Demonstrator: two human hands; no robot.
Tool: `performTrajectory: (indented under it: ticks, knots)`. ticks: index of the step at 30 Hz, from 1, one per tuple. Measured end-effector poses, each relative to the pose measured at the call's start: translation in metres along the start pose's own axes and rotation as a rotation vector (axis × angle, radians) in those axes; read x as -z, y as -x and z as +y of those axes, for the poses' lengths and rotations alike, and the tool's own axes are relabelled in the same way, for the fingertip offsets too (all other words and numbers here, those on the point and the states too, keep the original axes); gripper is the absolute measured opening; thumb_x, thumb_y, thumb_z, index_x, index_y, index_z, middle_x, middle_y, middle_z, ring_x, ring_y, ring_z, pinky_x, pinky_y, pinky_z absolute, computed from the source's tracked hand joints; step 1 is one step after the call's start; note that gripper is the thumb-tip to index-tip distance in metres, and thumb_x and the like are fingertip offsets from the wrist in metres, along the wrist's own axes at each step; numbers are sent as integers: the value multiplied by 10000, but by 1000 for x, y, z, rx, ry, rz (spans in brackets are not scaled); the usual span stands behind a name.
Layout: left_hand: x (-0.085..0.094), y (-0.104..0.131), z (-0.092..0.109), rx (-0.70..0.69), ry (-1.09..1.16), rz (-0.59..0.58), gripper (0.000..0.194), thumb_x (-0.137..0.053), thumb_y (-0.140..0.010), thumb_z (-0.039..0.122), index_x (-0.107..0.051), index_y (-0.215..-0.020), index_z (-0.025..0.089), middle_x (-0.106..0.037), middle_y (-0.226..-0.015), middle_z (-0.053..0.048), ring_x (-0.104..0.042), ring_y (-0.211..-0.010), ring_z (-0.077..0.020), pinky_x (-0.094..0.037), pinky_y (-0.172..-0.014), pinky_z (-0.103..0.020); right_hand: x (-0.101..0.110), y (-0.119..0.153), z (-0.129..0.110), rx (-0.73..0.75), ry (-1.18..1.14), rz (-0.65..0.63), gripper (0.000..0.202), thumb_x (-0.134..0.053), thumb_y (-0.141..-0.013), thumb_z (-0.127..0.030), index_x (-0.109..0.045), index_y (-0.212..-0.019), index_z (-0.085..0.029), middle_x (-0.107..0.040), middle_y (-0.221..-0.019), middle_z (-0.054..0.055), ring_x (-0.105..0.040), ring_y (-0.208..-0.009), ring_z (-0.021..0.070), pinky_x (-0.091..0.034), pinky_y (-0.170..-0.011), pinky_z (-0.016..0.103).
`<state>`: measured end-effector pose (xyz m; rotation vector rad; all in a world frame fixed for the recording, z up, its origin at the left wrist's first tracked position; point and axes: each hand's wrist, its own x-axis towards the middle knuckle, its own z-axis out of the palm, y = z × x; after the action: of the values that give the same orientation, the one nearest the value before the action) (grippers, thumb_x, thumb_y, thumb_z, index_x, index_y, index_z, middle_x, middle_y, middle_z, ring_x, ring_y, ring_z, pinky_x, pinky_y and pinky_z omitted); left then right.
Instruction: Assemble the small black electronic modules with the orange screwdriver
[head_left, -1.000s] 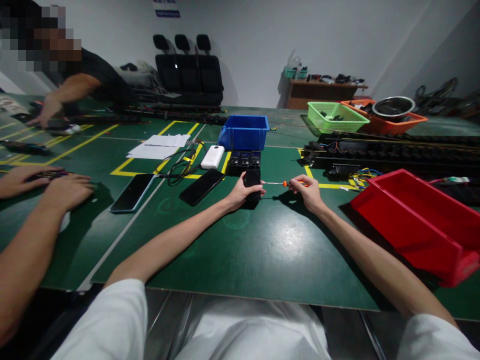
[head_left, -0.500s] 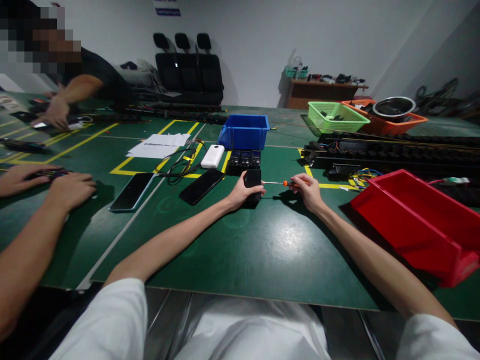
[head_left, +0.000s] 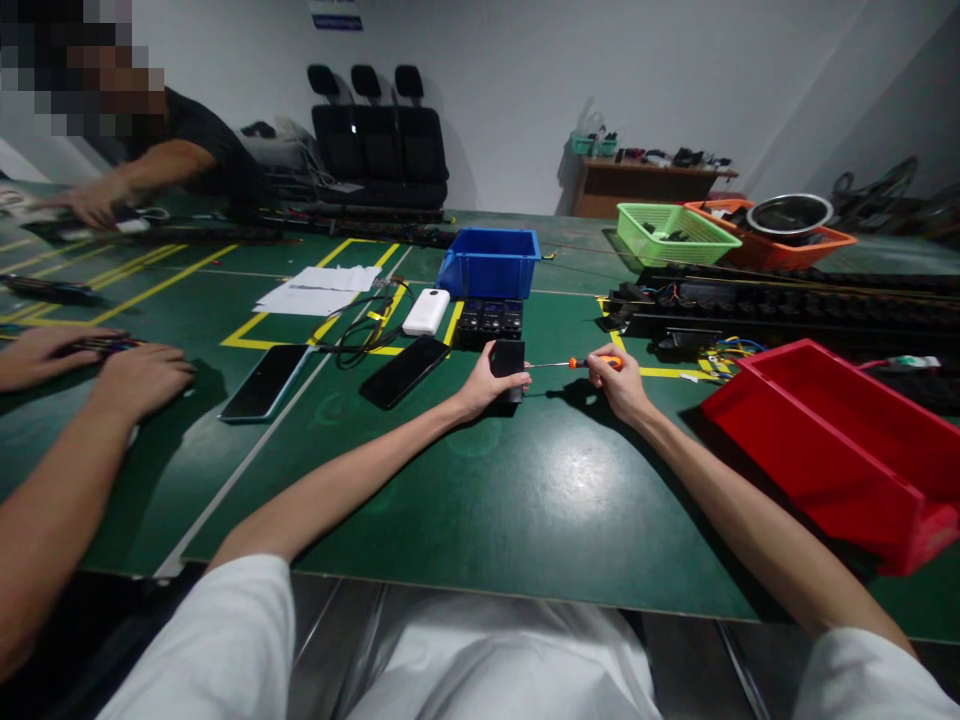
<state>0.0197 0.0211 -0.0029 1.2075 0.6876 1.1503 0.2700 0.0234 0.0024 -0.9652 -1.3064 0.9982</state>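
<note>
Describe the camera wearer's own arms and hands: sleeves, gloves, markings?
White short sleeves: the left sleeve and right sleeve both end around the elbow, plain as far as they show. Left hand and right hand are gloveless, fingers uncovered. No watch, bracelet, cable or marking visible on either forearm. Any ring is too small to tell.

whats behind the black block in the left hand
Behind the black block in the left hand are black modules and, beyond them, a blue bin. The block hides whatever lies directly behind it.
</note>
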Motion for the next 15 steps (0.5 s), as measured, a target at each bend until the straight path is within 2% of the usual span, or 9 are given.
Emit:
performTrajectory:
  ticks: [5, 10, 15]
  knots:
    - [0, 0, 0, 1, -1, 29, 659, -806, -672, 296, -373, -1160, 203, -629, -1047, -73, -688, -772, -169, -579, -745, -410, 0, 0, 0, -26, 24, -3, 357, -791, -672, -450, -582, -845, -218, -606, -659, -39, -556, -551, 98, -461, -532, 226]
    - [-2, 2, -1, -5, -37, 11, 780, -820, -646, 294, -350, -1262, 210, -633, -1061, -83, -674, -783, -160, -567, -793, -416, 2, -1, 4, -25, 2, -5, 336, -802, -664, -405, -591, -848, -219, -627, -686, -34, -571, -571, 99, -461, -538, 219]
    - [-2, 3, -2, -47, -69, 59, 790, -794, -674, 299, -332, -1312, 232, -638, -1053, -73, -659, -788, -145, -547, -811, -400, 0, -1, 3, -51, -17, -21, 317, -695, -775, -480, -628, -944, -221, -628, -679, -21, -567, -562, 105, -450, -524, 226]
